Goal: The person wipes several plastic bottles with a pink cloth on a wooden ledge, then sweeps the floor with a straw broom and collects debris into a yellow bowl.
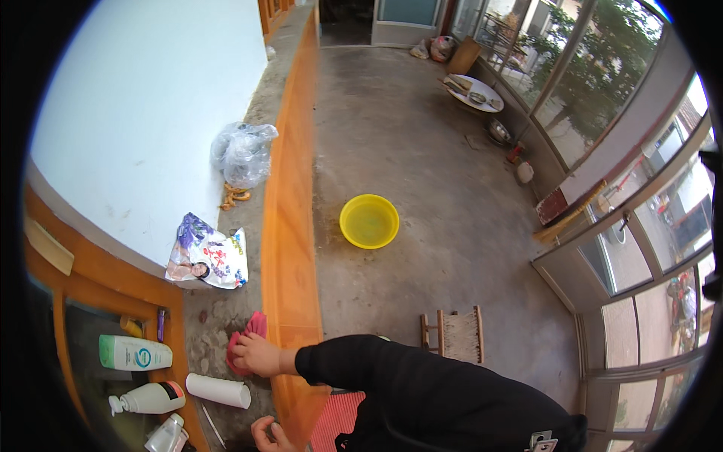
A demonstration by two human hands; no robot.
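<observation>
My right hand (257, 355) presses down on a crumpled pink cloth (255, 324) on the concrete window ledge (210, 316), just inside its orange front facing (289, 294). The black-sleeved right arm reaches across from the right. Damp-looking patches mark the concrete beside the cloth. My left hand (271, 435) is at the bottom edge, partly cut off, its fingers loosely bent and apart with nothing seen in them. Nearest to it are a white cylindrical roll (218, 391) and a thin white strip (213, 425) on the ledge.
Along the window frame stand a green-capped bottle (135, 353), a pump bottle (149, 398) and a tube (165, 434). Farther up the ledge are a printed detergent bag (209, 254), dried peels (234, 196) and a clear plastic bag (244, 153). A yellow basin (369, 221) and woven stool (460, 336) stand on the floor.
</observation>
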